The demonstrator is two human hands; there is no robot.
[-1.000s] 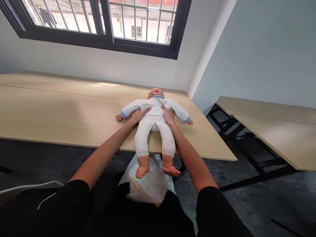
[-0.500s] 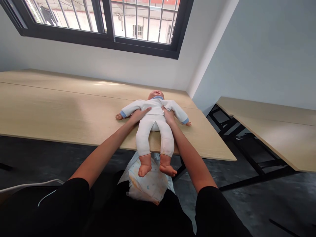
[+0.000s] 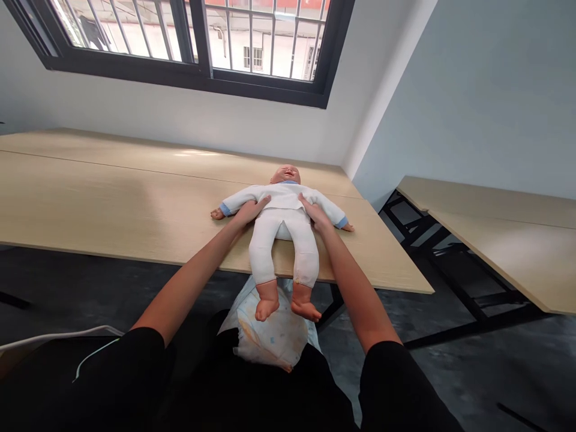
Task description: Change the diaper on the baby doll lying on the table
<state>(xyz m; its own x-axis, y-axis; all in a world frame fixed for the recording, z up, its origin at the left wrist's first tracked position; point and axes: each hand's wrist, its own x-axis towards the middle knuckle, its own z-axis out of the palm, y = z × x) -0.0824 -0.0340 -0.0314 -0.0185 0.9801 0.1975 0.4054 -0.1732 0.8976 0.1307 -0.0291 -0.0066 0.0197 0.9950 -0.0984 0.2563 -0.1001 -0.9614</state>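
Dark-framed barred window (image 3: 202,42), pale wall (image 3: 189,123), dark floor (image 3: 450,384), black-legged table (image 3: 508,234) at right

Baby doll, hard shiny head and soft white cloth suit (image 3: 284,193), blue collar and blue cuffs (image 3: 225,209). On its back on the pale wood-grain bench (image 3: 112,198), face up, head toward far side. Arms spread wide. Legs slightly parted, pointing to near edge; bare reddish-orange feet (image 3: 267,307) overhang it. Small yellowish mark at one trouser hem.
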